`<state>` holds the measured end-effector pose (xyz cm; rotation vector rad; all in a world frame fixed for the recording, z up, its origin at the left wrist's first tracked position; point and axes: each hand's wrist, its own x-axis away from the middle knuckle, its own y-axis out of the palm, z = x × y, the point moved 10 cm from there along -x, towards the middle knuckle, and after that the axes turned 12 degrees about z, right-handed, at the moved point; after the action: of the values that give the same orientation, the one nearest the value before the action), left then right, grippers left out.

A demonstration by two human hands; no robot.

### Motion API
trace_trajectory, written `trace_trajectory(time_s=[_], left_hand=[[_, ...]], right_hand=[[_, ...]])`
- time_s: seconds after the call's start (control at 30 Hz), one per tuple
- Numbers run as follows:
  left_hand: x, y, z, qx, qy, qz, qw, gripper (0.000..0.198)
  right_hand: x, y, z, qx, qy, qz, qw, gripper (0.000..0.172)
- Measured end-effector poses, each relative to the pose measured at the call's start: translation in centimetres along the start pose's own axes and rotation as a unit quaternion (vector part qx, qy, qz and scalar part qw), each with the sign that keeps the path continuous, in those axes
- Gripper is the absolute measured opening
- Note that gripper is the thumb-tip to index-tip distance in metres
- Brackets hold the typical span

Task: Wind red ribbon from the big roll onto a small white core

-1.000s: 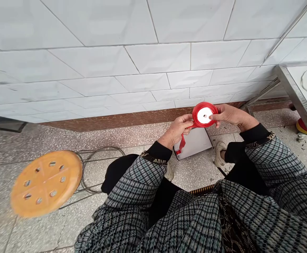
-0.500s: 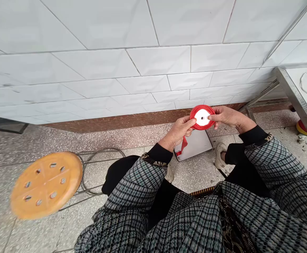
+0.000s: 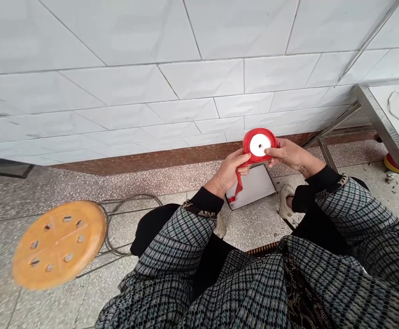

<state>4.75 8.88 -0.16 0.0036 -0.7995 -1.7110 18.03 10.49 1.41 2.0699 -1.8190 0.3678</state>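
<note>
A roll of red ribbon (image 3: 258,138) with a white core is held up in front of me, its flat face toward me. My left hand (image 3: 230,171) pinches the roll's lower left edge between thumb and fingers. A loose red ribbon end hangs down from beneath those fingers. On the other side, my right hand (image 3: 290,155) grips the roll, its thumb lying on the white core and its fingers mostly hidden behind. Under the roll, a shallow white box or tray (image 3: 256,185) with dark edges lies on the floor.
To the left stands an orange round stool (image 3: 60,242) with holes in its seat and metal legs. A metal-framed table (image 3: 380,119) is at the right, with a red and yellow object (image 3: 392,163) on the floor beneath. The white tiled wall (image 3: 186,82) rises ahead.
Both hands have raised the ribbon roll slightly and moved it a little left. More of the hanging ribbon end shows below my left hand.
</note>
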Motion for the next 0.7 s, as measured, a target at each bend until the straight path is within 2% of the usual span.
trace_trajectory(time_s=[0.1, 0.2, 0.4, 0.53, 0.7], left_hand=[[-0.3, -0.5, -0.2, -0.006, -0.033, -0.001, 0.999, 0.032], [-0.5, -1.2, -0.7, -0.036, -0.057, 0.018, 0.998, 0.033], [0.2, -0.1, -1.2, -0.04, -0.077, -0.031, 0.996, 0.044], [0.4, 0.0, -1.2, -0.057, -0.082, -0.043, 0.994, 0.043], [0.1, -0.5, -1.2, -0.035, -0.086, -0.032, 0.995, 0.041]], right_hand=[[0.1, -1.2, -1.2, 0.066, -0.023, -0.014, 0.997, 0.02], [0.3, -1.4, -1.5, 0.128, -0.03, -0.042, 0.99, 0.026], [0.9, -1.0, -1.1, 0.243, -0.012, -0.097, 0.965, 0.034], [1.0, -1.0, -1.4, 0.246, -0.019, -0.111, 0.963, 0.036], [0.8, -1.3, -1.7, 0.23, -0.028, -0.115, 0.966, 0.038]])
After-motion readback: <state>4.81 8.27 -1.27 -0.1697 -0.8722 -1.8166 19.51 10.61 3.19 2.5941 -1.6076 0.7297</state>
